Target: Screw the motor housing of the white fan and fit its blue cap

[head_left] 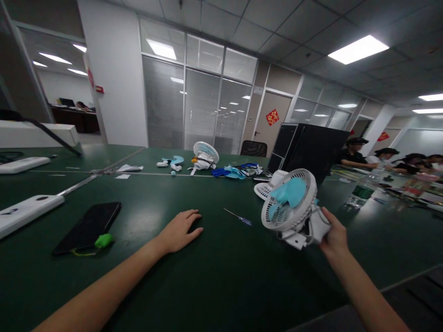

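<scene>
Green-topped worktables fill an open office with glass partitions and ceiling lights. At the near table, the person's right hand grips the base of a small white fan with blue blades, held tilted above the tabletop. The left hand lies open, palm down, flat on the table. A screwdriver rests between the hands; a black phone lies to the left. Other people sit at far right.
</scene>
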`<state>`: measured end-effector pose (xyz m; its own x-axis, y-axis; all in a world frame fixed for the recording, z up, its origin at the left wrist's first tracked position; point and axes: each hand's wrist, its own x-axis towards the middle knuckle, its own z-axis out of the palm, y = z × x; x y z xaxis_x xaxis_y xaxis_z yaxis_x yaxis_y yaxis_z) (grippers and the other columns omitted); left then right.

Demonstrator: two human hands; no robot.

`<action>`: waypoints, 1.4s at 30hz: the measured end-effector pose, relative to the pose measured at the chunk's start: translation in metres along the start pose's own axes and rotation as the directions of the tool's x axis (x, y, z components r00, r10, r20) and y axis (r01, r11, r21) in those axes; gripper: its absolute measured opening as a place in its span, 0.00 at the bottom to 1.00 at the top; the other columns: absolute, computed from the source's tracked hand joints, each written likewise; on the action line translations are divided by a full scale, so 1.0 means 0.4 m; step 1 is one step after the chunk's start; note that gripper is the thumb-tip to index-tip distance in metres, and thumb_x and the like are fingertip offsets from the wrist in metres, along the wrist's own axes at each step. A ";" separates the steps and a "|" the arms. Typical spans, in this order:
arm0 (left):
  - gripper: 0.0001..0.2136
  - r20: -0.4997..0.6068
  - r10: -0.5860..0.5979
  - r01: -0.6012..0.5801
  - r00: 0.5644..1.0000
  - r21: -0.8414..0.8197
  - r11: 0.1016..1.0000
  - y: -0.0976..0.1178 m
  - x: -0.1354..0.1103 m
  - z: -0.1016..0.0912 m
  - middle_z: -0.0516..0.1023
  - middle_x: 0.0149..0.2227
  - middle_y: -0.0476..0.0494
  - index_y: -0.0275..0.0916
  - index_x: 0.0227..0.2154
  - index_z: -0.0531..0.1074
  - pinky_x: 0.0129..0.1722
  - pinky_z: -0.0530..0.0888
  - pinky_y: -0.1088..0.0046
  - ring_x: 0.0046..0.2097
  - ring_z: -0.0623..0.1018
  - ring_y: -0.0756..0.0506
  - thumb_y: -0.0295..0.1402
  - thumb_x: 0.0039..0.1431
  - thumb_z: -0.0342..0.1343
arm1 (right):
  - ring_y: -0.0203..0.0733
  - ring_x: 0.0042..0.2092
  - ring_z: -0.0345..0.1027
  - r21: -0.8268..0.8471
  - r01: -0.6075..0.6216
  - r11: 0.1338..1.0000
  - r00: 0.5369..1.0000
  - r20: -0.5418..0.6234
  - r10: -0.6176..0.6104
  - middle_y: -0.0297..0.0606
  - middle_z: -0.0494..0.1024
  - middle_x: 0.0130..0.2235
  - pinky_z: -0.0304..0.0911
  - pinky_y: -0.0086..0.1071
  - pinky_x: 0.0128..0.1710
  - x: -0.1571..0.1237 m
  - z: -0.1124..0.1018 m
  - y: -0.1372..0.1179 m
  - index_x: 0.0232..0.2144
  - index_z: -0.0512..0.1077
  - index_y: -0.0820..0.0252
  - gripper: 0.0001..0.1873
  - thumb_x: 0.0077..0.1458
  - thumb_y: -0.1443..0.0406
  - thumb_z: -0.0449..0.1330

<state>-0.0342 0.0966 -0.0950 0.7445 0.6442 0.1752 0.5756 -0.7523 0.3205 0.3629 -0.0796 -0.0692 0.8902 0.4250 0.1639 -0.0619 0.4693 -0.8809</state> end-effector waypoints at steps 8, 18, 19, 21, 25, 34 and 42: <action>0.27 0.006 -0.005 0.005 1.000 -0.010 1.000 -0.005 -0.002 -0.005 0.66 0.65 0.32 0.34 0.59 0.68 0.64 0.63 0.51 0.66 0.66 0.34 0.47 0.65 0.47 | 0.46 0.37 0.76 0.204 -0.213 0.955 0.975 -0.016 0.221 0.32 0.81 0.35 0.74 0.48 0.39 -0.044 0.083 0.034 0.41 0.73 0.51 0.15 0.57 0.55 0.50; 0.27 -0.006 0.012 -0.012 1.000 -0.031 0.999 -0.012 0.003 0.001 0.66 0.65 0.32 0.36 0.59 0.68 0.64 0.64 0.52 0.65 0.67 0.34 0.48 0.65 0.48 | 0.52 0.41 0.76 0.192 -0.229 0.954 0.969 -0.051 0.243 0.37 0.82 0.37 0.71 0.49 0.38 -0.063 0.054 0.018 0.41 0.74 0.46 0.21 0.51 0.47 0.52; 0.27 -0.007 0.012 -0.013 1.000 -0.033 0.999 -0.013 0.003 0.001 0.66 0.65 0.33 0.36 0.59 0.68 0.64 0.65 0.52 0.65 0.67 0.34 0.48 0.65 0.48 | 0.52 0.41 0.76 0.181 -0.221 0.958 0.971 -0.048 0.233 0.36 0.82 0.37 0.71 0.48 0.38 -0.062 0.052 0.017 0.41 0.74 0.46 0.21 0.51 0.46 0.52; 0.27 -0.010 0.013 -0.013 1.000 -0.036 0.999 -0.014 0.003 0.002 0.67 0.65 0.34 0.36 0.59 0.68 0.63 0.66 0.52 0.65 0.67 0.34 0.49 0.65 0.48 | 0.52 0.41 0.76 0.154 -0.207 0.966 0.976 -0.030 0.214 0.36 0.82 0.37 0.71 0.48 0.38 -0.059 0.049 0.017 0.40 0.74 0.45 0.22 0.50 0.45 0.52; 0.26 -0.008 0.013 -0.013 1.000 -0.031 0.999 -0.017 0.005 0.006 0.67 0.65 0.33 0.35 0.58 0.68 0.64 0.64 0.52 0.65 0.67 0.34 0.47 0.65 0.48 | 0.53 0.41 0.75 0.114 -0.171 0.979 0.985 0.013 0.170 0.38 0.82 0.38 0.71 0.49 0.38 -0.056 0.045 0.021 0.41 0.75 0.46 0.26 0.49 0.43 0.50; 0.27 0.000 0.002 -0.002 1.000 -0.015 1.000 -0.026 0.006 0.011 0.66 0.65 0.34 0.36 0.59 0.68 0.64 0.65 0.52 0.65 0.67 0.34 0.48 0.65 0.47 | 0.52 0.40 0.75 0.188 -0.183 0.965 0.982 0.082 0.171 0.36 0.82 0.39 0.70 0.49 0.38 -0.083 0.028 0.038 0.46 0.74 0.44 0.30 0.48 0.39 0.49; 0.28 -0.024 0.049 -0.049 0.998 0.007 0.999 -0.039 0.010 0.020 0.69 0.63 0.33 0.35 0.58 0.70 0.61 0.69 0.49 0.62 0.71 0.32 0.49 0.64 0.45 | 0.46 0.42 0.76 0.429 -0.198 0.882 0.979 0.042 0.200 0.31 0.82 0.39 0.72 0.42 0.40 -0.083 0.048 0.026 0.42 0.74 0.47 0.22 0.53 0.45 0.54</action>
<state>-0.0376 0.1098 -0.1069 0.7635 0.6096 0.2133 0.5409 -0.7840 0.3046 0.3238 -0.0739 -0.0752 0.8404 0.5420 0.0028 -0.4244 0.6612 -0.6187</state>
